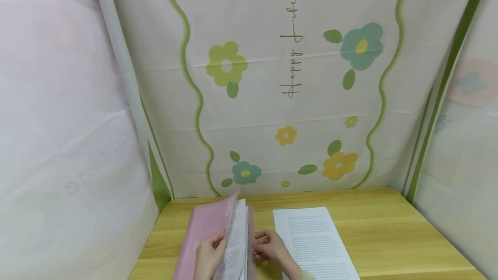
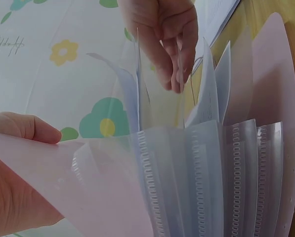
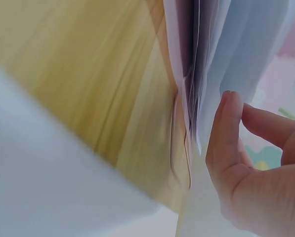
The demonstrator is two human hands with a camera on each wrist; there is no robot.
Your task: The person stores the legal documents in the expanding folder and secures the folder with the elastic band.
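Observation:
A pink expanding file folder [image 1: 210, 219] stands partly fanned out on the table, its clear plastic pockets [image 2: 201, 168] holding printed sheets [image 1: 236, 232]. At its left side, my left hand [image 1: 210, 252] pinches the pink front cover [image 2: 88, 173], thumb on one face and fingers behind. My right hand [image 1: 269, 245] is at the folder's right edge. In the right wrist view its thumb and fingertips [image 3: 231, 101] pinch the edge of a translucent pocket sheet [image 3: 246, 59]. A thin elastic loop [image 3: 173, 143] hangs from the back cover.
A stack of printed white paper [image 1: 311, 237] lies on the wooden table [image 1: 373, 215], to the right of the folder. Flower-printed fabric [image 1: 249, 107] hangs behind the table, with more cloth at both sides.

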